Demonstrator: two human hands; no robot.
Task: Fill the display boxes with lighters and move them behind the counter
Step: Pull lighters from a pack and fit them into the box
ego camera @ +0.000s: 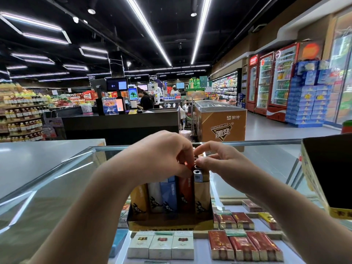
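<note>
Both hands [190, 161] atop lighters [171, 193] in display box [169, 224]

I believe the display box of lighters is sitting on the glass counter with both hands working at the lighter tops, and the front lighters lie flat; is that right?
Not quite: the head view shows the front lighters standing upright in the display box, not lying flat. The box does sit on the glass counter, with the left hand and right hand at their tops.

Long white strip lights [150, 31] run across the black ceiling and light the shop brightly and evenly. Their streaks glare off the glass counter top [57, 172] at lower left. The middle of the frame is fairly sharp; the shelves [22, 111] at far left and the stacked blue cartons [308, 100] at right smear soft. Straight lines bow toward the edges, wide-angle style. Shadows are faint.
</note>
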